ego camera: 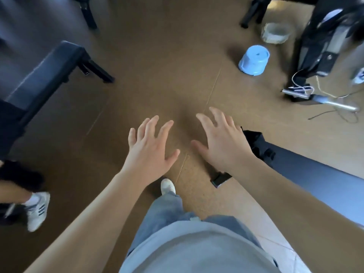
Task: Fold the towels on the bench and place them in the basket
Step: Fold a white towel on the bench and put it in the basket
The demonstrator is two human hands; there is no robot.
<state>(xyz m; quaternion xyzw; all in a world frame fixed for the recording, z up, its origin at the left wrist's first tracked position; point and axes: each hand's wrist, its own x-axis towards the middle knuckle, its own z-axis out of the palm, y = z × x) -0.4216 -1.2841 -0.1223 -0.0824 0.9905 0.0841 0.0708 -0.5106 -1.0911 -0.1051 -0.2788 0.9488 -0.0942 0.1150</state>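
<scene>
1. Left hand (149,146) and right hand (220,142): fingers spread straight, holding nothing.
2. No towels visible; dark padded bench (49,69) sits left.
3. Pale woven basket (275,33) far ahead; contents blurred.
4. I judge folding not underway; progress unclear.

no readable text, labels, numbers

floor (157,56) brown | bucket (254,60) light blue | bench (45,75) dark navy

The floor (157,56) was matt brown board. The bench (45,71) had smooth dark upholstery. The upturned bucket (254,60) was smooth blue plastic.
</scene>
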